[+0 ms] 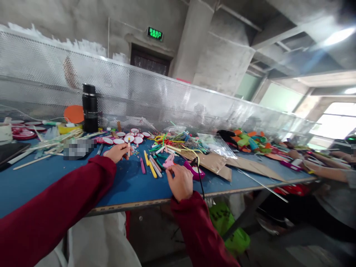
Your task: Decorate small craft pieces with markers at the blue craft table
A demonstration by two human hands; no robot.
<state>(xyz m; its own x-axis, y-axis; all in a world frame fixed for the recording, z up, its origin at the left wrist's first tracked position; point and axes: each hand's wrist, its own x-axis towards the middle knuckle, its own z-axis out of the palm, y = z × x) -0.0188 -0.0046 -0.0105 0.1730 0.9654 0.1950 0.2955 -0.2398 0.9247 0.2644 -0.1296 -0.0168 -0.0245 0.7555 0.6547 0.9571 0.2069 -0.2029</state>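
My left hand is closed in a pinch around a short upright stick, yellowish at the top, just above the blue table. My right hand is closed, its fingertips at the lower edge of a small pink piece. Between the hands lie a purple stick, yellow sticks and pale sticks, like thick crayons. Just right of my right hand rests a purple glue gun with a black cord; my hand partly covers it. White discs with red rims lie beyond my left hand.
A black bottle stands at the back left, near wooden sticks. Tangled coloured strips and cardboard spread along the blue table. A perforated metal screen runs behind. Another person's arm works at the far right.
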